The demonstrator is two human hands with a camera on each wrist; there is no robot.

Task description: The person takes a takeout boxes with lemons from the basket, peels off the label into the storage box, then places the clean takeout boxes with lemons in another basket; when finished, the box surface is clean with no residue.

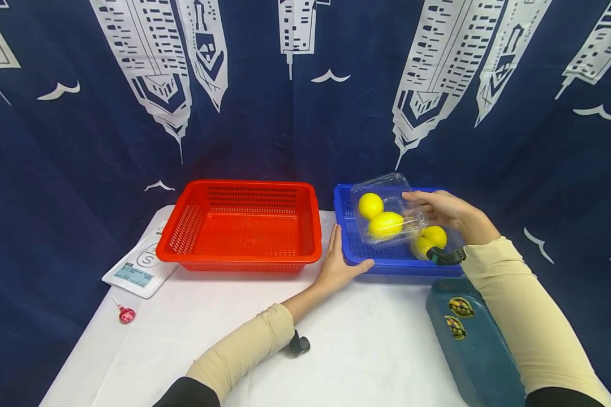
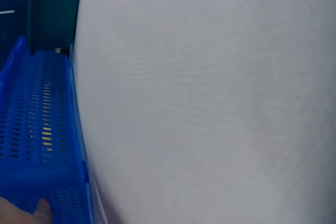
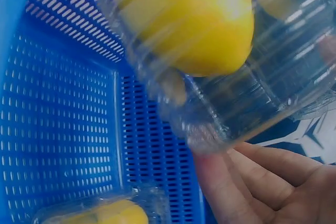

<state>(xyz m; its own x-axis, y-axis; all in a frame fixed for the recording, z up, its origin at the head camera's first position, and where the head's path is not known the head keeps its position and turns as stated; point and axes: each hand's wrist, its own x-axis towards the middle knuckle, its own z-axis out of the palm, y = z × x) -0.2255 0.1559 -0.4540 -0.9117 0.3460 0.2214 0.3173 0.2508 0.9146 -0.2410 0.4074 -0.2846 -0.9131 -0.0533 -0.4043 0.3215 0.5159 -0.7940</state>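
Note:
My right hand [image 1: 440, 208] grips a clear plastic clamshell box [image 1: 384, 209] with two yellow lemons inside, tilted and lifted above the blue basket [image 1: 347, 249]. In the right wrist view the box [image 3: 247, 72] fills the top, with my fingers [image 3: 247, 182] under its rim and a lemon [image 3: 189, 19] pressed to its wall. A second clear box of lemons [image 1: 430, 240] lies in the blue basket; this other box [image 3: 100, 211] shows at the bottom. My left hand [image 1: 338, 265] rests flat on the table against the blue basket's front left corner [image 2: 58, 203]. The red basket [image 1: 241, 226] stands empty to the left.
A dark teal case [image 1: 470, 339] lies at the table's front right. A white packet [image 1: 140, 263] and a red wrapped sweet [image 1: 126, 314] sit at the left edge. White cloth [image 2: 210, 103] covers the table. A blue patterned curtain hangs behind.

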